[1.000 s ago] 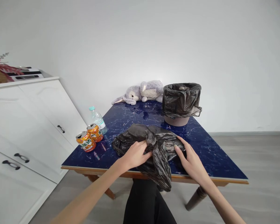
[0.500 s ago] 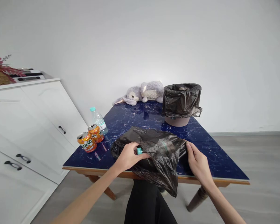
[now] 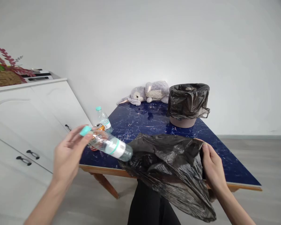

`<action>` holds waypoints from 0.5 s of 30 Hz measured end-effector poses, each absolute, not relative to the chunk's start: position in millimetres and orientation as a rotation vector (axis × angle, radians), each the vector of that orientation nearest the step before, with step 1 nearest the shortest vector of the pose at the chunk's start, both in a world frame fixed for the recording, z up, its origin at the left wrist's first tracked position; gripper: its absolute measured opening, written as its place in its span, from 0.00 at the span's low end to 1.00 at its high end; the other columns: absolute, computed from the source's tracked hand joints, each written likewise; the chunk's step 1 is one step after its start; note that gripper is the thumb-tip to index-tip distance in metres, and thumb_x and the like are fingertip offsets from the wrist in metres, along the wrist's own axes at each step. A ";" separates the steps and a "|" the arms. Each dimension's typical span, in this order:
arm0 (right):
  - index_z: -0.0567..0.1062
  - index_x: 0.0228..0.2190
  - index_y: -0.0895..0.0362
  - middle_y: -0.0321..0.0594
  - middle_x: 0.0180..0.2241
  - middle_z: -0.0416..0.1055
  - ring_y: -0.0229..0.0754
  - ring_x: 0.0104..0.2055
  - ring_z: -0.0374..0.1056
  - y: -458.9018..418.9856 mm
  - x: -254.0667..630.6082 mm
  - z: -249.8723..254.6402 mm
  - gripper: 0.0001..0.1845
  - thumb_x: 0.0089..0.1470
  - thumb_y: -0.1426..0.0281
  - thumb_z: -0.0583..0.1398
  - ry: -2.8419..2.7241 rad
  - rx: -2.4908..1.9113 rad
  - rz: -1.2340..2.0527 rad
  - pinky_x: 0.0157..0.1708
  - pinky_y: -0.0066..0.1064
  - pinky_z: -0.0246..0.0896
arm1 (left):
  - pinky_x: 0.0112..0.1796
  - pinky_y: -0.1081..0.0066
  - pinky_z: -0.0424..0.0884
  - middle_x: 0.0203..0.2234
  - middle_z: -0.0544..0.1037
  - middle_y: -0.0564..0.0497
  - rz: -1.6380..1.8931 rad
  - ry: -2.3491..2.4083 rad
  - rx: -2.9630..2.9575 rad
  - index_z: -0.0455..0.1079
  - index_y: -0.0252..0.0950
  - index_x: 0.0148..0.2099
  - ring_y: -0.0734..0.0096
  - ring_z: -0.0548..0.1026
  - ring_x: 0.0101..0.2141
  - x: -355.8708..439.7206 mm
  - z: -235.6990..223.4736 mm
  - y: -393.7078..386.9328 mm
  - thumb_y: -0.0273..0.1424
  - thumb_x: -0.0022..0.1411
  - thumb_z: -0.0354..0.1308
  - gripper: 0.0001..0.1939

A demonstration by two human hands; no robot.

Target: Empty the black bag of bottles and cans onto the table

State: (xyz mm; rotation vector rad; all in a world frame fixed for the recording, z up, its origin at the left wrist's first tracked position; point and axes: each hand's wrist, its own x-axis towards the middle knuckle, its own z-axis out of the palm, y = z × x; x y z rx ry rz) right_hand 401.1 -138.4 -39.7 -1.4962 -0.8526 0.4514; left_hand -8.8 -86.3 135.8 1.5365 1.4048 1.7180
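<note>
My left hand [image 3: 71,150] grips a clear plastic bottle [image 3: 115,147] by its turquoise cap. The bottle is tilted, its base at the left edge of a black plastic bag [image 3: 168,168]. My right hand [image 3: 213,162] is closed on the bag's right edge, and the bag droops over the front of the blue table [image 3: 145,118]. Behind the held bottle, at the table's left edge, stand an orange can [image 3: 100,127] and a second clear bottle [image 3: 104,120]. My left hand and the held bottle cover most of the can area.
A bin lined with a black bag [image 3: 188,101] stands at the back right of the table. A grey plush rabbit [image 3: 142,93] lies against the wall. To the left is a white cabinet [image 3: 44,103] with a wicker basket [image 3: 6,78] on top.
My left hand has drawn the bottle out of the bag, up and to the left. My right hand still holds the bag, now slightly further right, and the view has shifted a little.
</note>
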 end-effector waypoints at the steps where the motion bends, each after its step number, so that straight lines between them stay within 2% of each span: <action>1: 0.80 0.55 0.54 0.49 0.57 0.78 0.58 0.62 0.70 -138.6 401.3 -38.7 0.36 0.66 0.42 0.52 -0.851 -1.492 0.451 0.62 0.46 0.63 | 0.62 0.56 0.74 0.52 0.85 0.43 1.782 1.462 1.531 0.78 0.37 0.58 0.51 0.80 0.57 -19.4 143.1 -88.6 0.46 0.54 0.77 0.33; 6: 0.79 0.56 0.52 0.46 0.59 0.77 0.57 0.64 0.69 -135.2 409.5 -37.6 0.32 0.68 0.44 0.51 -0.871 -1.529 0.431 0.67 0.49 0.59 | 0.59 0.56 0.75 0.49 0.86 0.49 1.800 1.905 1.515 0.82 0.42 0.54 0.54 0.81 0.53 -56.1 167.3 -96.1 0.44 0.51 0.77 0.28; 10: 0.71 0.63 0.52 0.50 0.61 0.75 0.60 0.63 0.70 -137.3 419.8 -36.6 0.36 0.63 0.45 0.57 -0.871 -1.541 0.451 0.65 0.53 0.63 | 0.53 0.55 0.78 0.45 0.86 0.49 1.659 2.135 1.568 0.82 0.43 0.53 0.54 0.81 0.46 -78.0 170.8 -88.8 0.47 0.47 0.77 0.31; 12: 0.68 0.66 0.52 0.52 0.64 0.71 0.63 0.64 0.69 -144.7 420.7 -31.0 0.40 0.61 0.45 0.60 -0.923 -1.558 0.334 0.64 0.56 0.64 | 0.52 0.54 0.78 0.43 0.86 0.50 1.622 2.169 1.605 0.82 0.42 0.54 0.54 0.81 0.44 -87.9 167.0 -80.1 0.48 0.46 0.77 0.33; 15: 0.69 0.66 0.49 0.50 0.65 0.71 0.67 0.63 0.70 -161.0 416.0 -16.8 0.39 0.61 0.43 0.59 -1.040 -1.632 0.141 0.60 0.60 0.66 | 0.52 0.54 0.77 0.37 0.84 0.50 1.556 2.201 1.678 0.80 0.41 0.54 0.55 0.80 0.42 -97.8 158.5 -66.0 0.49 0.46 0.76 0.35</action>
